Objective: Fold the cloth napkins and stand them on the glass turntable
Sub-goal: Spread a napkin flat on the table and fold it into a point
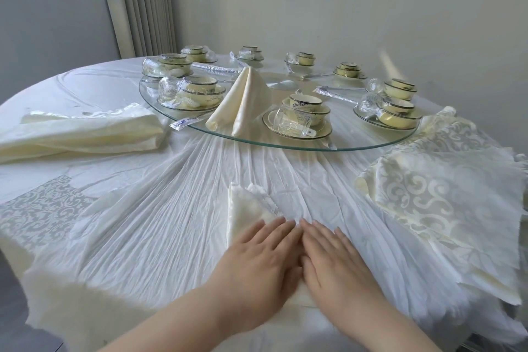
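At the near edge of the round table, your left hand point(257, 266) lay flat on a cream napkin point(243, 210), fingers straight and close together, pressing the cloth down rather than gripping it. Your right hand point(340, 268) lay flat just beside it, fingers also straight and slightly spread, the index fingertips of both hands almost touching. A strip of the napkin showed between your wrists, but you could not tell whether the right palm rested on the napkin or on the crinkled white tablecloth point(160, 208). The napkin's far end stuck out beyond your left fingertips, with a frayed corner folded over it.

Farther off, in the middle of the table, sat the glass turntable point(357, 147). One folded napkin point(243, 97) already stood on it near its near rim, upright like a tent with two rolled legs reaching toward you. Around it, on the glass, stood plastic-wrapped place settings; the closest one point(303, 114), a bowl on a plate with a glass lying on its side, was just right of the standing napkin. A wrapped packet point(188, 121) lay at the rim to its left.

To the left, off the turntable, a stack of folded cream cloths point(85, 131) rested on the tablecloth. To the right, a loose pile of scroll-patterned napkins point(445, 200) spread over the table's edge.
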`<state>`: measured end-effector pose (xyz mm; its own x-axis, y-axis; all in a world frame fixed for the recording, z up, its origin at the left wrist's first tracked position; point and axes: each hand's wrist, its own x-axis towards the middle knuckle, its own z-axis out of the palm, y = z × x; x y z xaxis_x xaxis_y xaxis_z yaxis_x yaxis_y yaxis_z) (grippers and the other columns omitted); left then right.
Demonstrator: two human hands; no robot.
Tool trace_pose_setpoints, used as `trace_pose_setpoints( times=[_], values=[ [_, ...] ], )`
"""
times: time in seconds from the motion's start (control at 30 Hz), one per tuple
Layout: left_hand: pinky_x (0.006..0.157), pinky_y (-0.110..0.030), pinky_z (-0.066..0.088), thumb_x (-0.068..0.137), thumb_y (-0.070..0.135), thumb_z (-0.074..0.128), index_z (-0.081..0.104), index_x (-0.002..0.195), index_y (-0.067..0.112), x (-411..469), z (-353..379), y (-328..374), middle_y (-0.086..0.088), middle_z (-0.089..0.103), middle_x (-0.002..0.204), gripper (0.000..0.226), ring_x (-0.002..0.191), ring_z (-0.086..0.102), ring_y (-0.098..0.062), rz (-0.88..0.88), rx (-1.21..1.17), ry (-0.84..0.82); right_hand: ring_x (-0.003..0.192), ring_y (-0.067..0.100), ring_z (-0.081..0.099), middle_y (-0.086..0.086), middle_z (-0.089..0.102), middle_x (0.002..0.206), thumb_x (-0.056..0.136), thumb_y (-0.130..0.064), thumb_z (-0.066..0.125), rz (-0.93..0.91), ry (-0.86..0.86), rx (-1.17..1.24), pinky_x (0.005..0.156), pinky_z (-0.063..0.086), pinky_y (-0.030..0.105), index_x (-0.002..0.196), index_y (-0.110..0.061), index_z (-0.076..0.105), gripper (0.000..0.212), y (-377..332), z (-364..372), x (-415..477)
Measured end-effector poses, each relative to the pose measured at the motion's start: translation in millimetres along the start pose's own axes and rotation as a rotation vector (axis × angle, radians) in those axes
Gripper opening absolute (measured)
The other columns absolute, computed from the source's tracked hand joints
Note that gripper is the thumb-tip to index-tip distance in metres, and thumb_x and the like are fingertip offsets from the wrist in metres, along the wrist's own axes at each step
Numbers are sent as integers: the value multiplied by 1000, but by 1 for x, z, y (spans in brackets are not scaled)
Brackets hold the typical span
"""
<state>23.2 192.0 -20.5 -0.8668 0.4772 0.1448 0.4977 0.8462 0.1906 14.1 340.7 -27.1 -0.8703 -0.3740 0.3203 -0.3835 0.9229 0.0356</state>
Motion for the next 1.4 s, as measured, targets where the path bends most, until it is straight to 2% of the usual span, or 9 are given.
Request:
trace_pose_setpoints(
  times=[0.13,0.23,0.4,0.6,0.77,0.9,1.0,1.17,1.4],
  values=[
    [103,-25,22,95,47,-4,59,123,17,-2,-5,0,7,56,128,75,117,53,-3,-60,57,-27,95,6,66,-9,70,103,75,-31,34,16,-49,38,98,14,21,96,-18,72,45,-1,4,1],
    [102,-14,-16,78,71,-10,6,148,21,6,-9,-10,17,-5,148,88,137,-5,5,-61,58,-63,109,3,59,-6,64,118,77,-36,25,70,-192,74,102,7,20,110,-17,67,57,-1,-4,1],
    [109,-21,-10,92,59,9,-3,148,24,25,-24,-56,8,-7,155,67,140,-10,-4,-236,74,-170,121,-11,-21,-17,-9,153,51,-47,-24,-63,-243,123,96,-26,17,147,-27,-4,99,3,-10,2],
    [112,-26,-6,99,43,18,4,148,22,31,-26,-67,8,-1,156,55,142,-5,-6,-319,31,-196,115,7,42,0,61,121,79,-28,36,-16,142,322,105,16,26,121,-20,45,43,2,-4,-2],
    [114,-35,-3,97,47,24,13,147,20,43,-30,-63,6,11,154,58,142,4,-11,-338,102,-158,105,6,48,-6,67,106,78,-49,43,-373,213,256,98,33,27,103,-26,51,35,-17,-14,-7],
    [113,-31,-3,93,45,40,17,145,24,45,-36,-61,4,12,154,60,141,10,-12,-267,85,29,83,0,60,-14,69,90,66,-51,39,-304,106,226,82,38,18,84,-28,69,42,-21,-12,-3],
    [101,-17,16,85,47,42,58,118,21,29,-40,-61,4,54,127,45,118,47,-9,12,-122,320,68,1,64,-16,68,84,63,-38,38,-315,54,221,57,43,10,78,-27,68,35,-19,-18,1],
    [95,-6,24,68,73,51,65,107,24,-18,-34,-63,16,64,106,64,105,50,0,290,-266,77,50,-3,54,-22,60,62,57,-31,33,-269,3,214,41,30,8,71,-34,63,33,-15,-25,11],
    [86,-13,36,74,44,53,59,88,30,-7,-30,-66,15,67,81,21,85,54,-3,177,-244,367,58,4,47,-10,50,58,82,-12,48,-16,-139,682,55,35,14,79,-27,62,21,-3,-51,28]
  ],
)
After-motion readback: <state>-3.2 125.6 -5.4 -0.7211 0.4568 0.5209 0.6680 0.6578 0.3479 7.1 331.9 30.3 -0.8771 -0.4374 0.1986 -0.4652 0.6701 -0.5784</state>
